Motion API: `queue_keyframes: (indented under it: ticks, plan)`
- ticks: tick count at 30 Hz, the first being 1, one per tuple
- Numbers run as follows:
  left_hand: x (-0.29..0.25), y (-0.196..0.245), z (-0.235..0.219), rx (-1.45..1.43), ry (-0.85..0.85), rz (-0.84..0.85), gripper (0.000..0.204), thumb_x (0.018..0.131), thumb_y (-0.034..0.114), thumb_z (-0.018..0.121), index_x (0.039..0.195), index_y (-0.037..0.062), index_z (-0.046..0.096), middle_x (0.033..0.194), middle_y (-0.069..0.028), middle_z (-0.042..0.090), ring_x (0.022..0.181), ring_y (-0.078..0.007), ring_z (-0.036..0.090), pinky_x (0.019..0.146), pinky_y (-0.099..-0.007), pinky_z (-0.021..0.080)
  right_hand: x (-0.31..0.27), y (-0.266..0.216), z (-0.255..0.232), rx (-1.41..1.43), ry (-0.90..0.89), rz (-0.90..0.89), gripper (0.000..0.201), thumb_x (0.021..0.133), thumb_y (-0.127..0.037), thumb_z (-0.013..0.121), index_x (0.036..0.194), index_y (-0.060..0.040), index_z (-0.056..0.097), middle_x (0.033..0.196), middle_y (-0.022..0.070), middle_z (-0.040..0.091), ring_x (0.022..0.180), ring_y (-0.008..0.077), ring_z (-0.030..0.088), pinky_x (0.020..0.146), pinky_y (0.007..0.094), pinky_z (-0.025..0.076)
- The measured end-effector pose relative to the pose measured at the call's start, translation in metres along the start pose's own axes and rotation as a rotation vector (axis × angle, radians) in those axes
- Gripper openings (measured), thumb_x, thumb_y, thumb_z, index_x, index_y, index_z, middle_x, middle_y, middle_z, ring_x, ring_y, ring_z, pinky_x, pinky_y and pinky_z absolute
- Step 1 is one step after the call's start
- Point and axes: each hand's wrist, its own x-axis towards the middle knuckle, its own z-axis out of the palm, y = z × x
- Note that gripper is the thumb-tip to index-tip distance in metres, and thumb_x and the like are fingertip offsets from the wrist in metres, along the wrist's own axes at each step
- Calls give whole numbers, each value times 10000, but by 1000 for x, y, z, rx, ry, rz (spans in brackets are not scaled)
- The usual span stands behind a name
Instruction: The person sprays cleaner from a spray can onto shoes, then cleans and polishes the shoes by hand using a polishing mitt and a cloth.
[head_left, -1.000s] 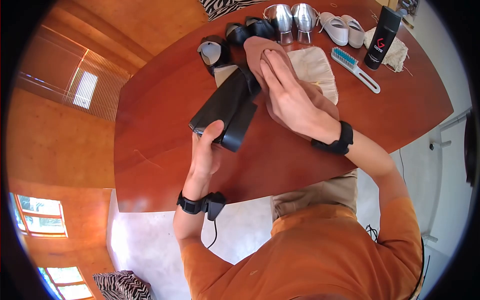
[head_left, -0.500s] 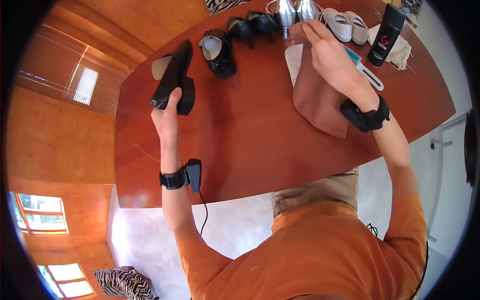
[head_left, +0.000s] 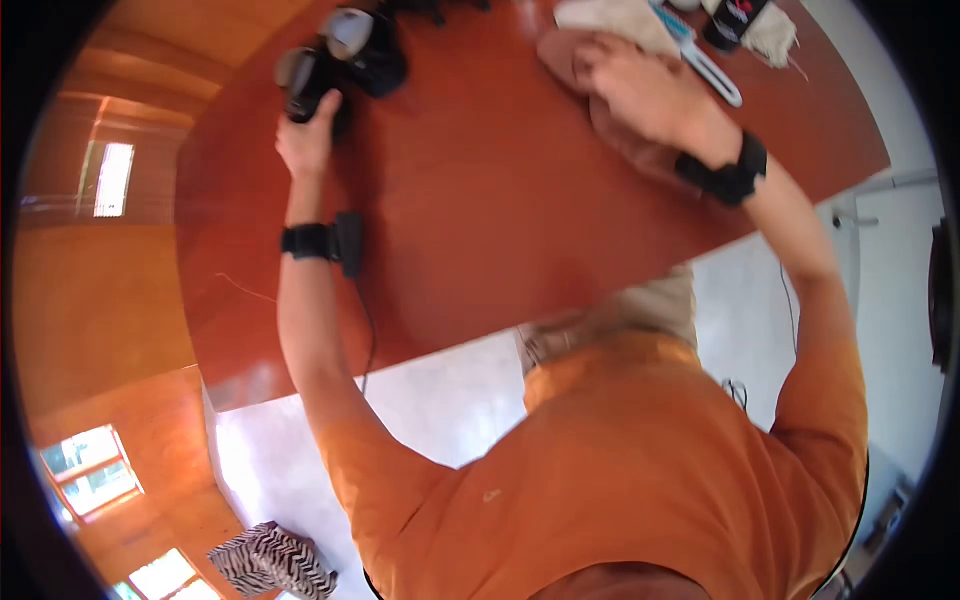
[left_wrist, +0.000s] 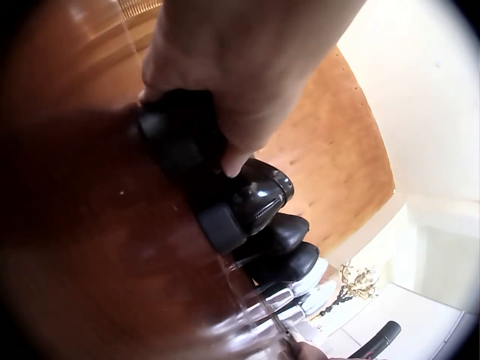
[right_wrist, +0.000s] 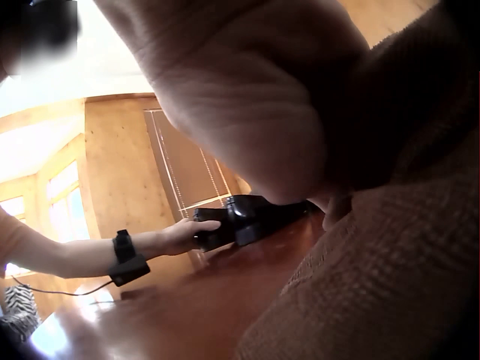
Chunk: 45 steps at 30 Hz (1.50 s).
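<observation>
At the table's far left, my left hand [head_left: 305, 145] grips a black shoe [head_left: 315, 90] by its heel end, thumb on the near side. The shoe stands beside its matching black shoe [head_left: 378, 62], toes facing away. In the left wrist view the held shoe [left_wrist: 180, 139] looks dark and low over the tabletop, the glossy other shoe [left_wrist: 259, 199] right behind it. My right hand [head_left: 655, 95], on the right side, has its fingers curled into a brownish-pink cloth [head_left: 560, 55]. Folds of this cloth [right_wrist: 375, 277] fill the right wrist view's lower right.
A cream cloth [head_left: 620, 18] lies beyond my right hand. A white brush [head_left: 712, 75] with blue bristles, a black spray can [head_left: 735, 20] and a fringed rag [head_left: 772, 40] are at the right. Black heels [left_wrist: 285, 262] and silver shoes [left_wrist: 309, 283] line the far edge.
My left hand has carried the black shoe from mid-table leftward and away, beside its pair. My right hand has moved right with the brownish-pink cloth, off the shoe, and its fingers have curled. The view has shifted.
</observation>
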Motion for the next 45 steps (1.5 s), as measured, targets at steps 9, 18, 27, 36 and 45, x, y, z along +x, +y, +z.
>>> queue_keyframes:
  ticks: [9, 18, 27, 36, 45]
  plan:
    - [-2, 14, -9, -176, -75, 109, 1137, 574, 371, 818, 1315, -171, 147, 1321, -283, 361, 1252, -310, 364, 1041, -326, 268, -24, 29, 17, 193, 307, -107, 285, 719, -117, 522, 980, -48, 613, 1194, 123, 488, 1236, 292, 347, 977, 470, 288]
    - [-85, 90, -56, -470, -313, 244, 375, 770, 213, 679, 1070, -5, 623, 920, -13, 638, 820, -53, 557, 709, -204, 439, -63, -10, -19, 536, 430, -174, 186, 752, -37, 540, 910, 27, 614, 1008, 163, 573, 1018, 304, 517, 904, 336, 406]
    - [-187, 132, -123, -764, -553, 315, 219, 851, 174, 608, 991, 7, 624, 901, -73, 651, 775, -118, 617, 685, -223, 471, -160, -68, -62, 882, 3, -264, 77, 789, -29, 543, 816, 14, 601, 698, 115, 582, 595, 202, 538, 574, 282, 445]
    - [-194, 98, -87, -703, -732, 300, 213, 840, 195, 603, 947, 17, 648, 846, -52, 652, 713, -124, 623, 589, -217, 471, -164, -80, 38, 396, 70, -314, 367, 770, 11, 447, 1119, 120, 486, 1091, 283, 532, 1001, 396, 534, 865, 409, 441]
    - [-191, 86, -73, -406, -813, 266, 261, 809, 270, 608, 933, 47, 658, 837, -69, 649, 748, -159, 615, 439, -272, 426, -133, -91, 42, 307, -540, -48, 534, 738, -6, 411, 1239, 159, 325, 1236, 357, 390, 1200, 391, 388, 1000, 391, 338]
